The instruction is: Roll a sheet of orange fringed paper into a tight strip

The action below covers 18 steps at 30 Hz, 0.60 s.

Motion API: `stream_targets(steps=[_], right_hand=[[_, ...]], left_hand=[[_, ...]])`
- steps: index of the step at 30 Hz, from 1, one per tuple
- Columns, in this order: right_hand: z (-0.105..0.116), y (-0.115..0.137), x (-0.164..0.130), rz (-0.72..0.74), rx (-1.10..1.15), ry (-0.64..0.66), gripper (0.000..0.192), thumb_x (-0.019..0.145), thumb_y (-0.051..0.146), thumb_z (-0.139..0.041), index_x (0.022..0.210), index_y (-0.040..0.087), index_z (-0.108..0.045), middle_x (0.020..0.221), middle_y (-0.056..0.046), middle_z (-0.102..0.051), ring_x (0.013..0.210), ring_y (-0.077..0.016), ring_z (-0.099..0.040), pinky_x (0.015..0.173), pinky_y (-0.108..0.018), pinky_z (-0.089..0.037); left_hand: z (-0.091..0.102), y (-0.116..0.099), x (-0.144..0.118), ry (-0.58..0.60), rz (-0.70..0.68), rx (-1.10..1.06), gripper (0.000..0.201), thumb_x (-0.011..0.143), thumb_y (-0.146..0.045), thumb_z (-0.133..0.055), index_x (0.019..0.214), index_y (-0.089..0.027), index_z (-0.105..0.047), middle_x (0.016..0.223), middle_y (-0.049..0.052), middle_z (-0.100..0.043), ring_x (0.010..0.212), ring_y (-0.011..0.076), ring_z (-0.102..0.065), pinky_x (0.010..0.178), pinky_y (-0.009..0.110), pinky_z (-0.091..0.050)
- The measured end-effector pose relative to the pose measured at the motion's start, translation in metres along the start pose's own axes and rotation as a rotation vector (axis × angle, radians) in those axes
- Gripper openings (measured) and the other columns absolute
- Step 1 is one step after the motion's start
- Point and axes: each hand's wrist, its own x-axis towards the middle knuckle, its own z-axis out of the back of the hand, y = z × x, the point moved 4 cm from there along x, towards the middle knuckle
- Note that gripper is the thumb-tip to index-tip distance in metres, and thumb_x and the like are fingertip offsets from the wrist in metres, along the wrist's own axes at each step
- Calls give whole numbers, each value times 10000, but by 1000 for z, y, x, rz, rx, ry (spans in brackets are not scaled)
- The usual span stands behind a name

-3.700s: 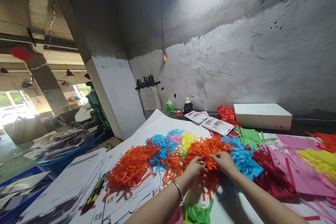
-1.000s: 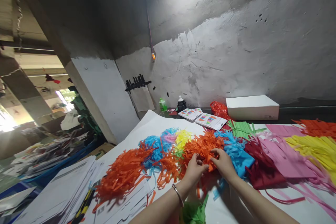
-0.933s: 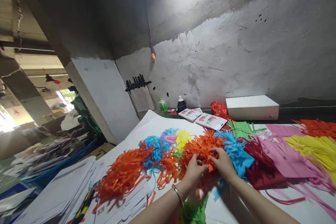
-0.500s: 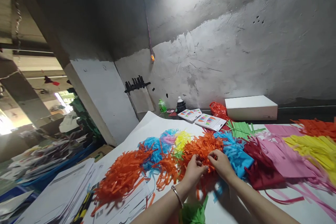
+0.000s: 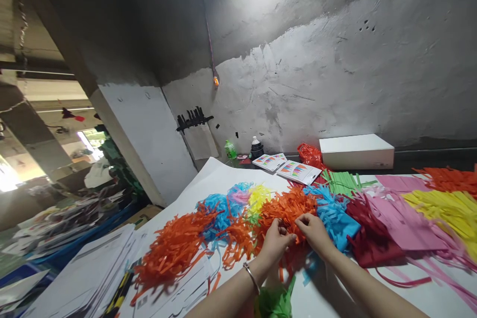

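Both the left hand (image 5: pixel 275 241) and the right hand (image 5: pixel 315 229) are pinching a bushy orange paper fringe (image 5: pixel 286 208), its thin strips splaying outward, on the white table (image 5: pixel 391 288).

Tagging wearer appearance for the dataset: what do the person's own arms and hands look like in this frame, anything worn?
Both forearms are bare, with no sleeves in view and no gloves. The left hand has a thin silver-coloured bangle around its wrist. The right hand and its wrist show no jewellery or watch. No rings can be made out on either hand, though the fingers are too small to be sure.
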Motion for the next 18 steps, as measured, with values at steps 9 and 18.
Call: stream_targets(steps=[9,18], right_hand=[[0,-3,-12,33,1,-48,259,985,358,-660,828,152,-643,821,11,-656,770,-153,-651,747,-329,-561],[8,-12,-21,48,-19,-196,250,999,345,-643,847,146,-638,801,18,-647,731,-142,-650,700,-307,-563]], left_hand=[[7,6,14,-44,6,118,235,892,-294,-732,1006,-157,-579,712,-58,-578,558,104,-573,519,230,-462],[11,8,14,-32,-4,187,135,968,-272,-649,994,-142,-628,746,-44,-604,557,88,-557,525,223,-491]])
